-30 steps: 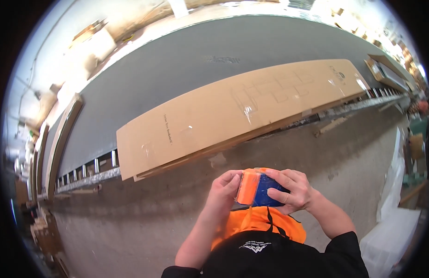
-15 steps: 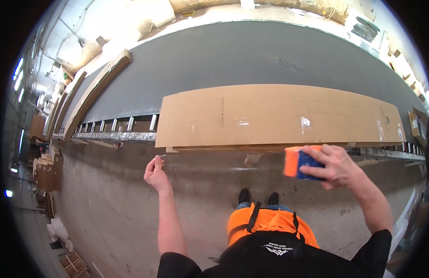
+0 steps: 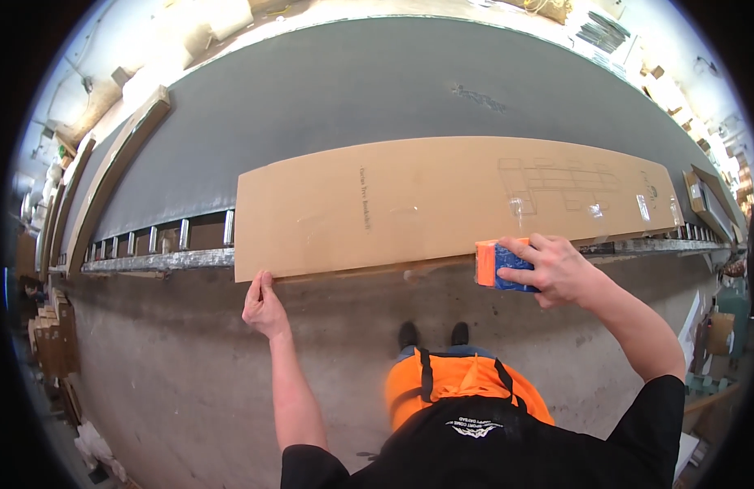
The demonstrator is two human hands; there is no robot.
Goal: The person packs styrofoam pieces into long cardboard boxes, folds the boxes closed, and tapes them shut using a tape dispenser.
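Note:
A long brown cardboard box (image 3: 442, 196) with line drawings and strips of clear tape on top lies across the near edge of the dark grey work surface (image 3: 328, 90). At its near left corner, my left hand (image 3: 265, 310) is closed in a pinch on the end of a clear tape strip, which is hard to make out against the box edge. My right hand (image 3: 563, 273) grips an orange and blue tape dispenser (image 3: 486, 266) just in front of the box's near edge, right of its middle.
Several long cardboard pieces (image 3: 120, 179) lie at the left of the surface. Rollers (image 3: 184, 235) and a metal rail (image 3: 165, 259) run along its near side. An opened carton (image 3: 707, 204) sits at the far right. Stacked boxes (image 3: 55, 334) stand on the floor at left.
Both hands have moved up toward the box, bringing the tape strip stretched between them close to its near edge. The box now sits slightly tilted in view, its left end nearer me.

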